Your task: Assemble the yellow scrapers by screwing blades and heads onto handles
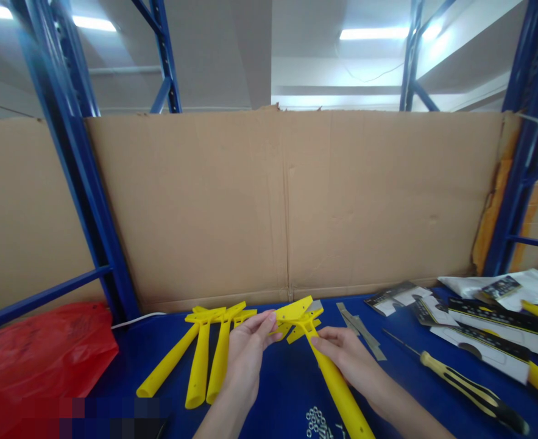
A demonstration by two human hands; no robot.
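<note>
In the middle of the blue surface, my right hand [344, 350] is closed around the neck of a yellow plastic handle [342, 393]. Its tubular grip slants down to the bottom edge. My left hand [249, 344] pinches a flat yellow plate with small holes [295, 310] at the handle's forked head; I cannot tell whether the plate is fastened there. A greyish edge shows behind the plate. Several similar yellow handles [198, 372] lie side by side just left of my left hand. Below the held handle is a cluster of small metal nuts [315, 421], with screws beside them.
Thin grey metal strips [364, 336] lie right of my hands. Farther right are a screwdriver [463, 385] and black-and-white packages [483, 350] with yellow handles. A red plastic bag [44, 347] sits at left. Cardboard [205, 207] stands behind, between blue rack posts [83, 183].
</note>
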